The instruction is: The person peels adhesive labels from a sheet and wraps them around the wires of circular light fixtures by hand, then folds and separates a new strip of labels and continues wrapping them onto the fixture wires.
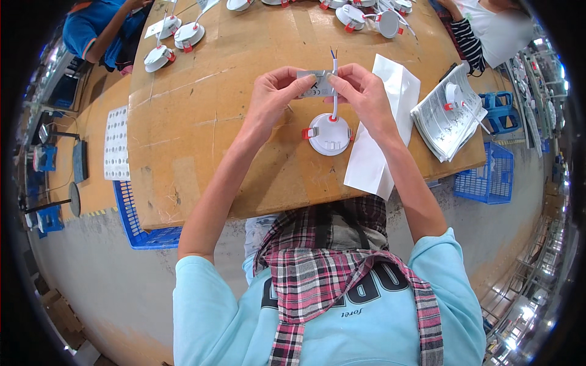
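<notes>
A round white downlight [330,135] with red-tipped spring clips lies on the table in front of me. Its white cable [335,108] runs away from me and ends in bare coloured wires. A silvery printed label [317,85] is stretched between my hands at the cable. My left hand [276,97] pinches the label's left end. With closed fingertips, my right hand [360,91] grips its right end against the cable. Beside my right forearm lies a folded white paper sheet [381,143].
Several more downlights [189,36] lie along the table's far side. A stack of printed sheets [448,116] with one downlight on top sits at the right. Blue crates [485,177] stand on the floor. Two people [101,30] are at the far corners.
</notes>
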Available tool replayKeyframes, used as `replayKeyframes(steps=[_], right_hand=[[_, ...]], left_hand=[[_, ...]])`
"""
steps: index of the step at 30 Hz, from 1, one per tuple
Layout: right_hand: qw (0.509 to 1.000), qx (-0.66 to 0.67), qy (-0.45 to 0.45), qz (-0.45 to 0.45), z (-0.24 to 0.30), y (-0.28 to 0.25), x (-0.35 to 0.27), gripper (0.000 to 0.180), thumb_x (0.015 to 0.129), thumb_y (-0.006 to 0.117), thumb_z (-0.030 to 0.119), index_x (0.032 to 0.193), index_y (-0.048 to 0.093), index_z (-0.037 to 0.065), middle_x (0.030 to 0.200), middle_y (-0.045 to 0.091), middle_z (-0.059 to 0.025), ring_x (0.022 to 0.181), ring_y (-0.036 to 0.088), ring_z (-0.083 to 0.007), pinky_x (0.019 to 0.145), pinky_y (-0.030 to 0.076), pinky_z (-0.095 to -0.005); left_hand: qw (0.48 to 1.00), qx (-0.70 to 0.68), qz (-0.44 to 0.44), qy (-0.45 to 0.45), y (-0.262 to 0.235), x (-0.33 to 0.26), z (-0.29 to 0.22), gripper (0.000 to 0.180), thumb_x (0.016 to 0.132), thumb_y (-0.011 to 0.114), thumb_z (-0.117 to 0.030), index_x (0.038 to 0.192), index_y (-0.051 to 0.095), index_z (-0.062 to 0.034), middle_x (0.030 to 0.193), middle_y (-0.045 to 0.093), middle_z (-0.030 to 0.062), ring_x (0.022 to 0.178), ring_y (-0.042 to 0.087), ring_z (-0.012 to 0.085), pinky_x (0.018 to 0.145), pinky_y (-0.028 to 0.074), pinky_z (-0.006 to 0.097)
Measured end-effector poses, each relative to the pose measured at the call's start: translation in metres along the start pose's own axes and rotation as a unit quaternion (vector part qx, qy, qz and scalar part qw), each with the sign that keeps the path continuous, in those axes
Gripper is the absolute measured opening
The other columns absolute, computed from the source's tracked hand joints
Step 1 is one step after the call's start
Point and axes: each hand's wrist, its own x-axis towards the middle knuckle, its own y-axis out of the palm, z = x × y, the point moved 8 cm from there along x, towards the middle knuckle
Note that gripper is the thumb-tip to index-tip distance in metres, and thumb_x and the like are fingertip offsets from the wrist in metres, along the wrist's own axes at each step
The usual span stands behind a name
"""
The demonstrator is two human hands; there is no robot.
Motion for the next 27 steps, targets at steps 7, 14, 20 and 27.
replayKeyframes(steps=[7, 14, 20, 27], right_hand=[[1.0, 0.021, -0.008, -0.006, 0.002, -0.002, -0.004, 0.018, 0.089, 0.063, 0.017, 0.091, 0.064, -0.001, 0.082, 0.067, -0.007, 0.075, 0.063, -0.011, 0.07, 0.052, -0.0255], [0.995, 0.094, 0.042, 0.008, -0.006, 0.001, 0.001, 0.015, 0.087, 0.066, 0.016, 0.09, 0.064, 0.002, 0.081, 0.066, -0.0054, 0.074, 0.062, -0.0103, 0.071, 0.052, -0.0254], [0.995, 0.086, 0.037, 0.021, -0.01, -0.004, 0.002, 0.017, 0.086, 0.068, 0.017, 0.089, 0.065, 0.001, 0.08, 0.066, -0.0056, 0.072, 0.062, -0.0104, 0.071, 0.052, -0.0242], [0.985, 0.15, 0.047, -0.064, -0.014, -0.013, -0.001, 0.016, 0.083, 0.071, 0.014, 0.091, 0.066, 0.0, 0.079, 0.067, -0.0068, 0.071, 0.064, -0.0117, 0.068, 0.053, -0.0247]], left_hand=[[1.0, 0.006, -0.012, -0.005, -0.008, 0.001, 0.002, 0.018, 0.086, 0.069, -0.022, 0.087, 0.07, -0.0037, 0.079, 0.066, 0.001, 0.076, 0.059, 0.0072, 0.074, 0.045, 0.023], [0.999, -0.028, -0.015, -0.04, -0.01, 0.008, 0.012, 0.018, 0.087, 0.068, -0.02, 0.087, 0.07, -0.0028, 0.079, 0.067, 0.0014, 0.073, 0.059, 0.007, 0.073, 0.047, 0.023], [0.999, 0.002, -0.005, -0.045, -0.009, 0.012, 0.009, 0.017, 0.087, 0.069, -0.02, 0.088, 0.07, -0.0029, 0.079, 0.067, 0.0018, 0.075, 0.06, 0.0072, 0.074, 0.047, 0.022], [0.999, -0.031, -0.031, -0.017, -0.02, 0.013, 0.019, 0.032, 0.094, 0.057, -0.028, 0.106, 0.067, -0.0007, 0.095, 0.068, 0.0066, 0.088, 0.062, 0.0109, 0.081, 0.047, 0.024]])
